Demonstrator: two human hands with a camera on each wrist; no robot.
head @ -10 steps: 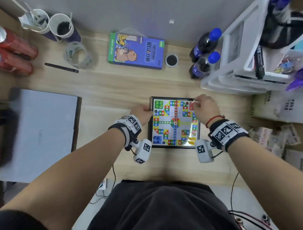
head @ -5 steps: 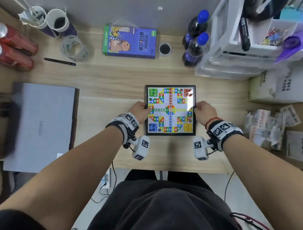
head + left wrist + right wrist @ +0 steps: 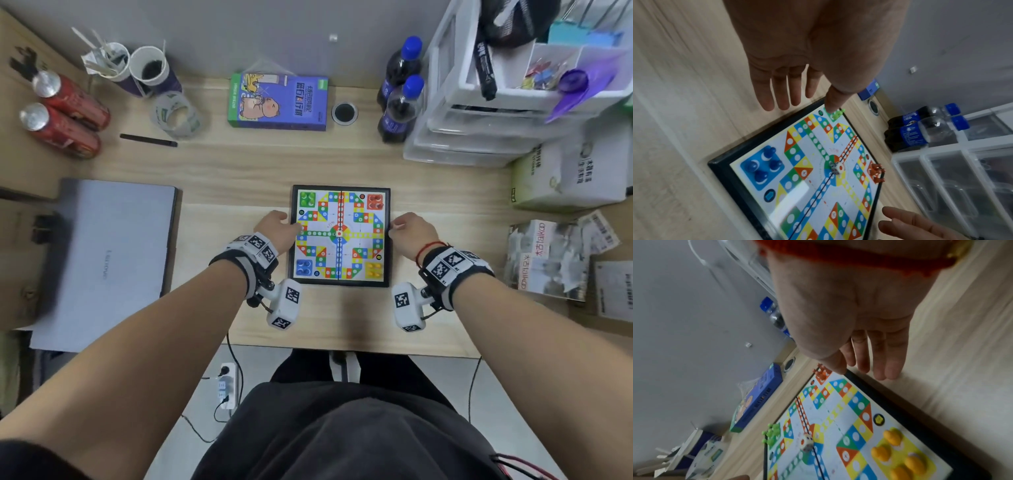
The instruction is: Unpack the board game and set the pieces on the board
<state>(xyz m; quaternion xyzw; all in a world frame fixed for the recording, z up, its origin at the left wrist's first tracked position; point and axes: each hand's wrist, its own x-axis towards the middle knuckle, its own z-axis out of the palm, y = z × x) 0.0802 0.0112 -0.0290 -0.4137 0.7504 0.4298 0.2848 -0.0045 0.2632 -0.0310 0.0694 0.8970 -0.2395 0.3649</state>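
Fingers of my left hand and right hand hang straight and apart, holding nothing; the board lies flat on the surface between them, pieces already set in its corners.

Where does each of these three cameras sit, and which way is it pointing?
Head: worn on the head, looks down at the desk; shows both forearms, left hand, right hand beside the board.
Left wrist: looks along the open left hand at the board's blue pieces.
Right wrist: looks along the open right hand at the yellow pieces.
Shared: both wrist views catch the die mid-board.
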